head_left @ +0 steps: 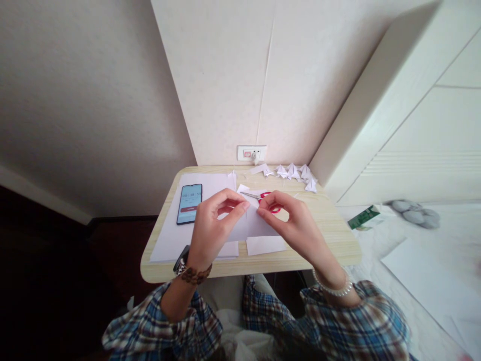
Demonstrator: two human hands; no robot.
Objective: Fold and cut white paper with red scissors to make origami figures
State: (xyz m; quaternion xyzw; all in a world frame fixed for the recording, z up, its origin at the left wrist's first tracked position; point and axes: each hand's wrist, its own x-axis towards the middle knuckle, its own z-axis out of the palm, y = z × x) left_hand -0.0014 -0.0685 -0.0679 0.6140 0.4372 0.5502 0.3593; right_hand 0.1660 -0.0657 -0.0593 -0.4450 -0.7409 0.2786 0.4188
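Observation:
Over the middle of the table, my left hand [216, 220] is closed in a pinch, thumb against fingertips, at the upper edge of a white sheet of paper [246, 228]. Opposite it, a short gap away, my right hand [291, 215] pinches the same sheet. Whether the sheet is folded there cannot be made out. Just beyond the fingers lie scissors [251, 195] with red handles, partly covered by my right hand. A loose white paper strip [265, 245] rests below the hands, near the front edge.
A phone [189, 203] showing a timer lies on a stack of white paper [169, 240] at left. Several folded paper pieces [292, 171] line the back right of the wooden table [319, 240]. Behind is a wall socket [251, 153]. A green-and-white carton [364, 217] lies at right.

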